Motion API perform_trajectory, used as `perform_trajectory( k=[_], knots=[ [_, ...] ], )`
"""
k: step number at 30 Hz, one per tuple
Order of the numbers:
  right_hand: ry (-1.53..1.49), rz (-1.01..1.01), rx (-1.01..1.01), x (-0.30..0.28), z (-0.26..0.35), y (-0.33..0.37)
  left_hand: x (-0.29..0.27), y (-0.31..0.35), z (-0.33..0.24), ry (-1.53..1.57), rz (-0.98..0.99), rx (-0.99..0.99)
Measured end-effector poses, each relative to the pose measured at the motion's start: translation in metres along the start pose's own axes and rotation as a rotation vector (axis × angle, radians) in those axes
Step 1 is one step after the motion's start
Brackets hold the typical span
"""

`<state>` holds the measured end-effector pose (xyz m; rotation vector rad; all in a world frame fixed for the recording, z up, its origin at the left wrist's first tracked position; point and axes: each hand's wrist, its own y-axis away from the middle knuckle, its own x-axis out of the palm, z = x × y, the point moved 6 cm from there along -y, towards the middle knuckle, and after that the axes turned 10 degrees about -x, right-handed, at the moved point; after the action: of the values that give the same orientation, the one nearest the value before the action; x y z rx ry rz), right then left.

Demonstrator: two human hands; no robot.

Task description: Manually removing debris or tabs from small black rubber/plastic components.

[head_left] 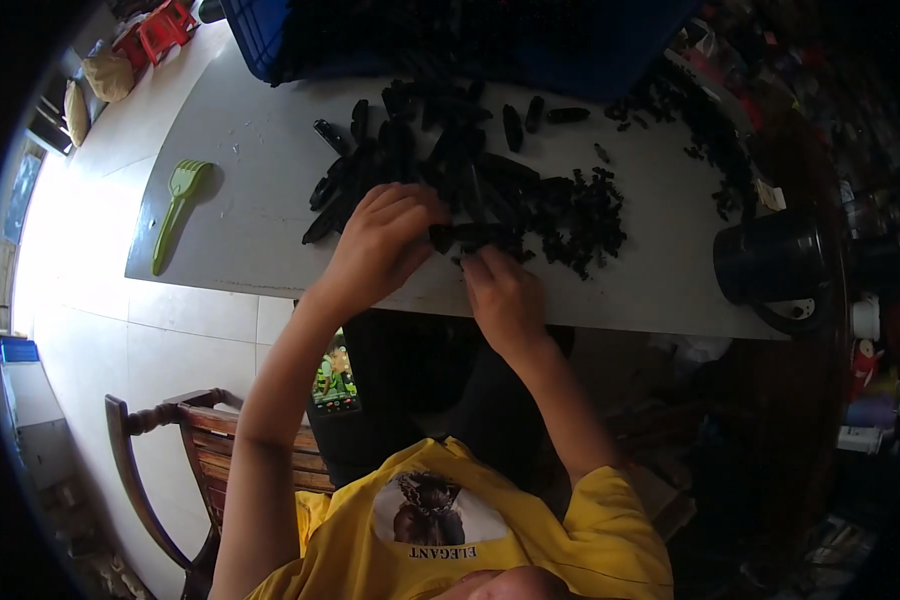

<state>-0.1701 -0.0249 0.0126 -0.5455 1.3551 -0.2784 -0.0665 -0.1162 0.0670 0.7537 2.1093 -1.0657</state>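
Close to the table's front edge, a black elongated molded-looking piece (467, 235) lies between my hands. The fingers of my left hand (390, 235) are curled over its left end and closed on it. Just below its right part, my right hand (507, 300) has its fingers bent together in a pinch; what they grip is too dark to make out. Beyond my hands a loose heap of similar black elongated pieces (397, 145) covers the middle of the table. Small black bits (595, 215) are scattered to the right of that heap.
A blue crate (257, 45) with dark contents stands at the far edge of the grey table (260, 190). At the left lies a green hand rake (177, 210); at the right, a dark mug-like container (770, 255). A lit phone (336, 378) rests by my lap, near a wooden chair (205, 440).
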Motion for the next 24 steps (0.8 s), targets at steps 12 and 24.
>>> perform_trajectory(
  k=[12, 24],
  knots=[
    [-0.915, 0.022, 0.489, -0.008, 0.002, 0.012, 0.039, 0.090, -0.009, 1.842, 0.053, -0.903],
    [-1.553, -0.139, 0.813, -0.020, 0.030, 0.031, 0.051, 0.105, -0.026, 1.680, 0.111, -0.947]
  ],
)
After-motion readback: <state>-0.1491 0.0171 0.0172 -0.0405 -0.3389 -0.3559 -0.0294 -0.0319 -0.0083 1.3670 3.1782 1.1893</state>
